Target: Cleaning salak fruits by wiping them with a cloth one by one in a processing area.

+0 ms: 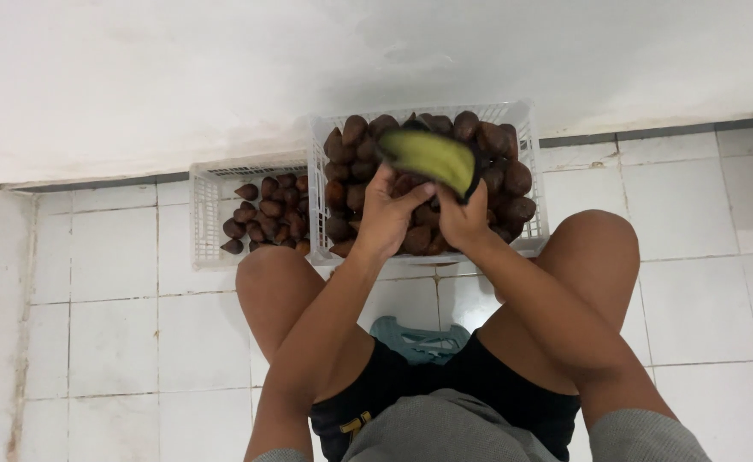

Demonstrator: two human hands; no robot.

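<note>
Home floor: white tiles (pixel 120 334), 2 fruit crates (pixel 207 214).

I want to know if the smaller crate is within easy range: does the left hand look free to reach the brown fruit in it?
Probably yes. The left hand rests on the full crate right beside the smaller crate, whose fruit lies uncovered. Nothing stands between them, though the left fingers seem busy with fruit.

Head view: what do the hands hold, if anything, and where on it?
The right hand holds a yellow-green brush-like tool by its lower right end. The left hand rests on the brown fruits in the larger crate; whether it grips one is unclear.
</note>
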